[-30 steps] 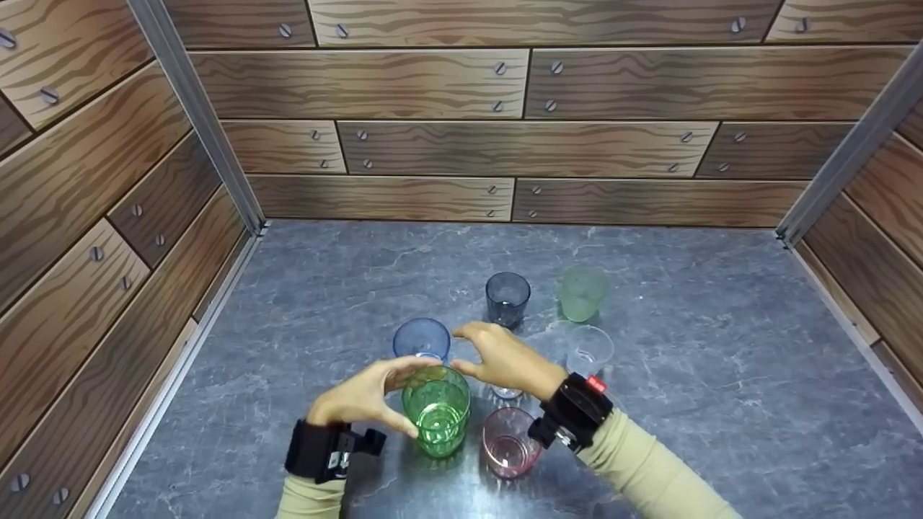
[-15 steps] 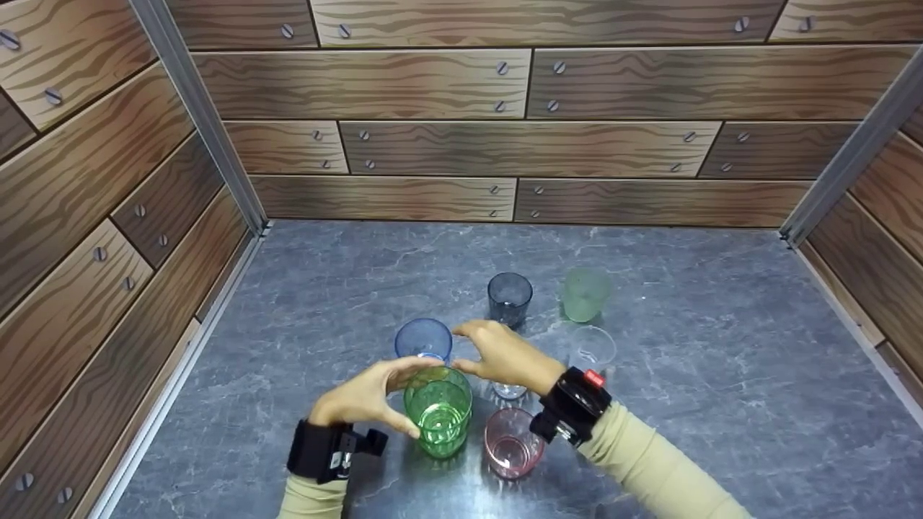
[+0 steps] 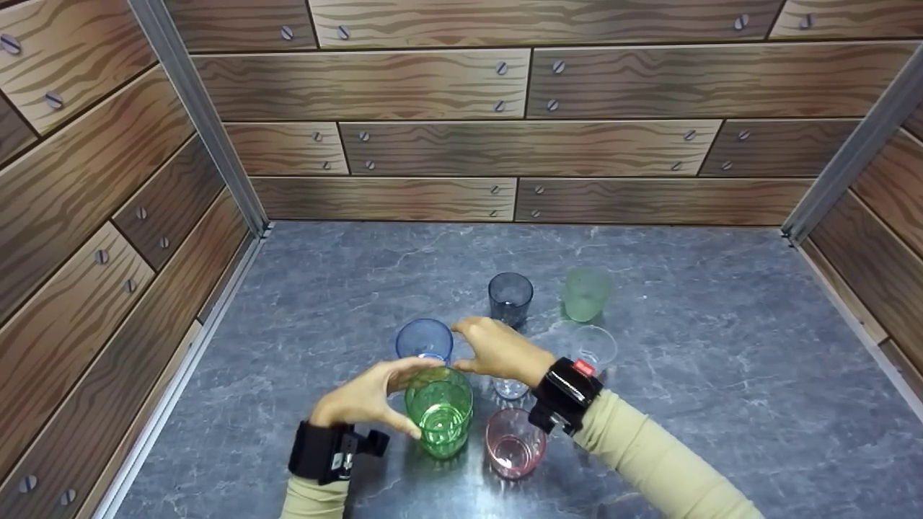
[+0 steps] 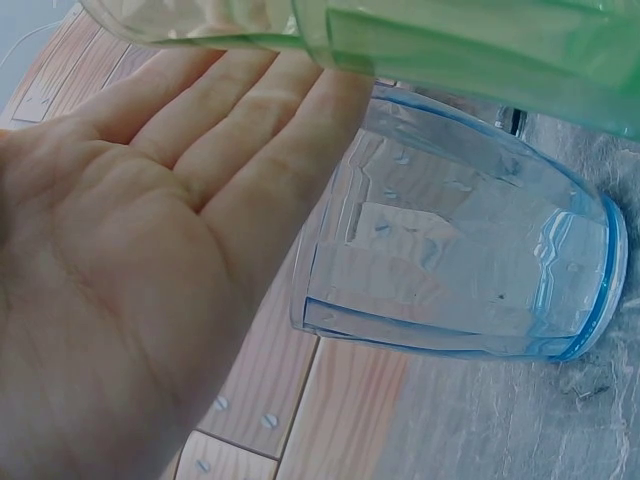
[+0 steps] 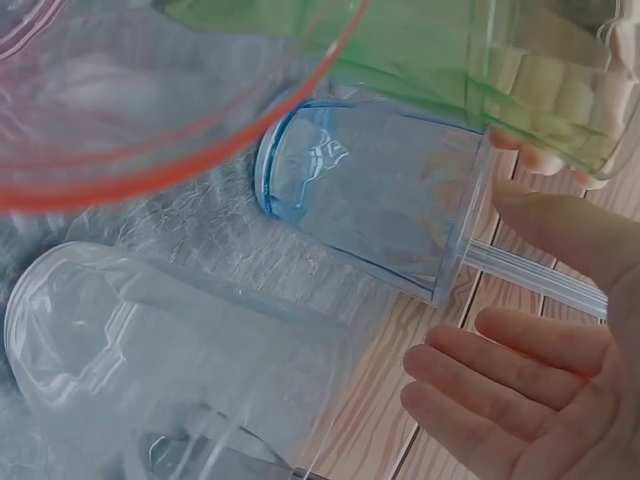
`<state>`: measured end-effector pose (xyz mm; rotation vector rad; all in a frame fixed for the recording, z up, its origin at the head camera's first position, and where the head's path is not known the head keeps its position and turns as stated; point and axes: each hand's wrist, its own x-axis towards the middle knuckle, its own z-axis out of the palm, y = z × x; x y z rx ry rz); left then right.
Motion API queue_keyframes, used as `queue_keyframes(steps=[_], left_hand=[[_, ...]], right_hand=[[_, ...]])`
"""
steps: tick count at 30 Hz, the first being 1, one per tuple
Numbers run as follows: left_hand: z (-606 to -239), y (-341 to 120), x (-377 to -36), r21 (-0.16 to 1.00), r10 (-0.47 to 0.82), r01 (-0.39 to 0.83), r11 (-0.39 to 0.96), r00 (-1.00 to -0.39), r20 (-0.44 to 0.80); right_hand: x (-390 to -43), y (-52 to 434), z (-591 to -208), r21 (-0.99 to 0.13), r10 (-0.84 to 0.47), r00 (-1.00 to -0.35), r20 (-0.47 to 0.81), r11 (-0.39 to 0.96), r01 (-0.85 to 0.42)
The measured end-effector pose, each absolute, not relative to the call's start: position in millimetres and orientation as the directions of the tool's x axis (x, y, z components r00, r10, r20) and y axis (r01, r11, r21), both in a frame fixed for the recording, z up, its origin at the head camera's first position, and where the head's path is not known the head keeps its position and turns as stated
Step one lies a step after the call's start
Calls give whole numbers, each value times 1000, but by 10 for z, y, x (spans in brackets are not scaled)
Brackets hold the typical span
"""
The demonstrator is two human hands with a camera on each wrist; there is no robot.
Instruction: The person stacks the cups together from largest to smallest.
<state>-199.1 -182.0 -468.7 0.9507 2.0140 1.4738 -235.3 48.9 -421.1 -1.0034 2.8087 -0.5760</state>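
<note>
My left hand (image 3: pixel 364 396) holds a green glass (image 3: pixel 443 425), thumb at its near left side and fingers across the far rim. A band crosses the green glass near its mouth; whether it is one glass or two nested, I cannot tell. Just behind stands a blue-tinted glass (image 3: pixel 424 337), upright, also large in the left wrist view. My right hand (image 3: pixel 501 352) hovers beside that blue glass with loosely bent fingers and nothing in its grasp. Under the right hand shows the base of a clear glass (image 3: pixel 510 390), its upper part hidden. A pink glass (image 3: pixel 515 445) stands to the green one's right.
Farther back stand a dark grey glass (image 3: pixel 510 295) and a frosted green glass (image 3: pixel 586 294). Another clear glass (image 3: pixel 595 344) is right of the right hand. The grey marbled tabletop (image 3: pixel 324 288) is enclosed by wood-patterned walls (image 3: pixel 433 148) on three sides.
My right wrist has shifted slightly left and away from me. The left hand keeps its place on the green glass, and the glasses have not moved.
</note>
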Motion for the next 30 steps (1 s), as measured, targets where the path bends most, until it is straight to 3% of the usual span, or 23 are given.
queue_keyframes(steps=[30], left_hand=[[-4687, -1825, -1990, 950, 784, 287, 120, -615, 87]], right_hand=[[-2499, 253, -4221, -358, -629, -776, -44, 735, -576]])
